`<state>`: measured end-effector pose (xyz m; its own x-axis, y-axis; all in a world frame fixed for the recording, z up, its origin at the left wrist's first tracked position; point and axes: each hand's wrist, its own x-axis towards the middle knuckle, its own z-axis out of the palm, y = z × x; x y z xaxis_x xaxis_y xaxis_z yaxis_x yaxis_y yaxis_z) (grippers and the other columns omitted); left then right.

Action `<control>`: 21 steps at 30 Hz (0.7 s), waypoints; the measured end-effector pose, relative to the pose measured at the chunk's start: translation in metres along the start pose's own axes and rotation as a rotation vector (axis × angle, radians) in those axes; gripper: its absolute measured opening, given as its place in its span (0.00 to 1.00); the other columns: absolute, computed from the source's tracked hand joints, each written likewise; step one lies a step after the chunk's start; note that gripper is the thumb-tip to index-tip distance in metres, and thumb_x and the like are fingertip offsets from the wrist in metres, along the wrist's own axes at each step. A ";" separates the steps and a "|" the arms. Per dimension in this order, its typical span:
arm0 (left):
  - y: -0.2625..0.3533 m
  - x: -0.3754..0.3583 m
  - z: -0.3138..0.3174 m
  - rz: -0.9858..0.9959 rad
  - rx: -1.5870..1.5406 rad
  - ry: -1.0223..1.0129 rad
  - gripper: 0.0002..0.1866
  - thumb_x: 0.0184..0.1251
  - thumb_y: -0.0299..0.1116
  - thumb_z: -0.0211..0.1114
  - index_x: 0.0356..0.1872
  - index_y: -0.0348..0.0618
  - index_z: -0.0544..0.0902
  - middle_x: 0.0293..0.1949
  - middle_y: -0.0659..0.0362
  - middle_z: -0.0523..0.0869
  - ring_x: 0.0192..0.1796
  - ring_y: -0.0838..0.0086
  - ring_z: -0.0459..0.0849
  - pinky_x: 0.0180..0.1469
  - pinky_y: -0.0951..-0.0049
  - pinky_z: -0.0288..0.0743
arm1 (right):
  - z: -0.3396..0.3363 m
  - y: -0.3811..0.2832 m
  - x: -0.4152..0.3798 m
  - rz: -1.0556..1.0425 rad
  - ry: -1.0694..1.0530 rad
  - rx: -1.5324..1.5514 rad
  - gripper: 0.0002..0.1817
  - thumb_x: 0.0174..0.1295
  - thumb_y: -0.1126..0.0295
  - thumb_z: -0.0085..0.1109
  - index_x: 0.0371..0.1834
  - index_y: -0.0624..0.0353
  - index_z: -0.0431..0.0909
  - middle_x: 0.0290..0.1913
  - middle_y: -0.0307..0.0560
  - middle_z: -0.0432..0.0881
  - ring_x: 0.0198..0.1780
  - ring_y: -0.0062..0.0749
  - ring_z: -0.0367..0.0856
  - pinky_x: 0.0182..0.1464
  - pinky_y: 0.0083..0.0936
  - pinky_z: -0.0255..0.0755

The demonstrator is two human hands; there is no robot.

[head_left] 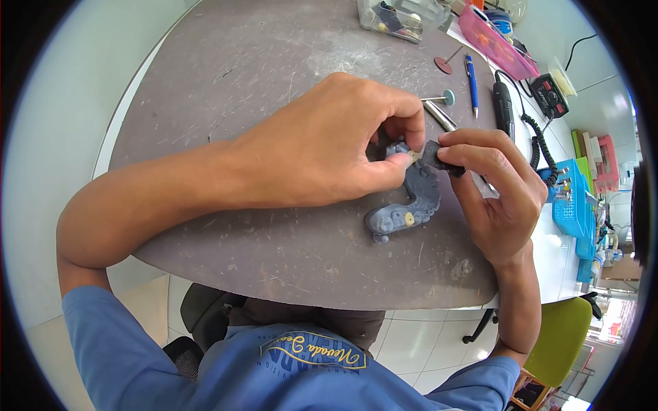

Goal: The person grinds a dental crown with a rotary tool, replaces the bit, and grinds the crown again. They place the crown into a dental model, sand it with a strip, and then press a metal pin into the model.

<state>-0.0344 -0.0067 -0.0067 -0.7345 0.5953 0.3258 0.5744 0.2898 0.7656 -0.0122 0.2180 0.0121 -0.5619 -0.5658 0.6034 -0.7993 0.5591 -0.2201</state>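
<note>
A blue-grey dental model in a horseshoe shape is held over the brown worktop. One yellowish tooth sits in its near arm, among grey teeth. My left hand reaches across from the left. Its thumb and index finger close in a pinch at the far end of the model, where a small yellowish tooth shows by the thumb tip. My right hand is closed on a dark grey piece at the model's right side. I cannot tell whether this piece is joined to the model.
Beyond my hands lie a green-tipped bur, a metal tool, a brown disc on a shank and a blue pen. A black handpiece, pink basket, clear box and blue basket stand farther out.
</note>
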 end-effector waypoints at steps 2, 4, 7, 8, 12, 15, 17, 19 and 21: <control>-0.001 0.001 0.001 0.013 0.006 0.010 0.09 0.56 0.26 0.65 0.38 0.37 0.81 0.32 0.57 0.84 0.30 0.74 0.80 0.37 0.73 0.76 | 0.001 0.000 0.000 0.002 -0.015 -0.002 0.17 0.41 0.87 0.62 0.35 0.59 0.84 0.37 0.44 0.86 0.35 0.35 0.87 0.35 0.24 0.79; -0.001 0.001 0.000 0.000 0.001 0.003 0.09 0.55 0.27 0.65 0.38 0.37 0.81 0.32 0.57 0.84 0.30 0.75 0.79 0.36 0.74 0.75 | 0.002 0.001 0.000 -0.011 -0.014 -0.005 0.17 0.40 0.87 0.62 0.35 0.59 0.84 0.38 0.44 0.85 0.35 0.35 0.87 0.35 0.24 0.79; -0.001 0.001 -0.001 -0.007 0.005 -0.008 0.09 0.55 0.27 0.65 0.38 0.36 0.81 0.31 0.57 0.84 0.30 0.75 0.79 0.35 0.75 0.75 | -0.001 0.001 0.001 -0.027 -0.018 -0.006 0.17 0.39 0.87 0.62 0.35 0.60 0.83 0.38 0.46 0.85 0.36 0.36 0.86 0.36 0.25 0.80; 0.000 0.001 -0.001 -0.002 0.015 -0.011 0.09 0.56 0.26 0.65 0.37 0.36 0.81 0.31 0.57 0.83 0.30 0.76 0.79 0.35 0.75 0.75 | -0.001 0.001 0.001 -0.028 -0.020 -0.005 0.17 0.39 0.87 0.62 0.35 0.60 0.83 0.38 0.46 0.85 0.36 0.36 0.86 0.36 0.25 0.80; 0.003 0.002 -0.001 0.009 -0.029 0.025 0.09 0.53 0.28 0.66 0.32 0.31 0.81 0.26 0.48 0.84 0.30 0.63 0.84 0.37 0.68 0.77 | -0.001 0.000 0.001 -0.028 -0.026 -0.012 0.16 0.39 0.86 0.62 0.35 0.60 0.83 0.40 0.46 0.85 0.38 0.36 0.86 0.37 0.26 0.80; 0.003 0.002 0.000 -0.018 -0.046 0.016 0.09 0.53 0.28 0.66 0.32 0.31 0.81 0.26 0.48 0.84 0.30 0.64 0.84 0.37 0.68 0.77 | 0.000 0.000 0.000 -0.027 -0.039 -0.021 0.17 0.39 0.86 0.62 0.35 0.60 0.83 0.40 0.46 0.84 0.38 0.36 0.86 0.37 0.26 0.80; 0.001 0.002 0.002 0.008 -0.062 0.045 0.09 0.53 0.28 0.66 0.32 0.31 0.81 0.26 0.48 0.83 0.30 0.64 0.83 0.37 0.68 0.76 | 0.000 0.000 0.001 -0.032 -0.041 -0.027 0.17 0.39 0.86 0.62 0.35 0.60 0.83 0.40 0.46 0.84 0.38 0.36 0.86 0.36 0.26 0.79; -0.001 0.001 0.001 0.018 -0.032 0.026 0.08 0.55 0.27 0.65 0.34 0.34 0.80 0.29 0.54 0.83 0.30 0.70 0.82 0.36 0.72 0.76 | 0.000 -0.001 0.001 -0.025 -0.045 -0.038 0.17 0.39 0.86 0.62 0.35 0.59 0.83 0.39 0.44 0.84 0.37 0.35 0.86 0.34 0.25 0.79; -0.002 0.001 0.000 0.029 -0.003 0.007 0.08 0.57 0.27 0.65 0.37 0.37 0.80 0.31 0.59 0.83 0.30 0.76 0.80 0.35 0.75 0.76 | 0.001 -0.001 0.001 -0.026 -0.044 -0.037 0.17 0.39 0.86 0.62 0.35 0.59 0.83 0.39 0.44 0.84 0.36 0.34 0.86 0.33 0.25 0.79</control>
<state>-0.0364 -0.0068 -0.0081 -0.7202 0.5982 0.3514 0.5943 0.2706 0.7573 -0.0120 0.2165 0.0121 -0.5508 -0.6056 0.5744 -0.8057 0.5655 -0.1762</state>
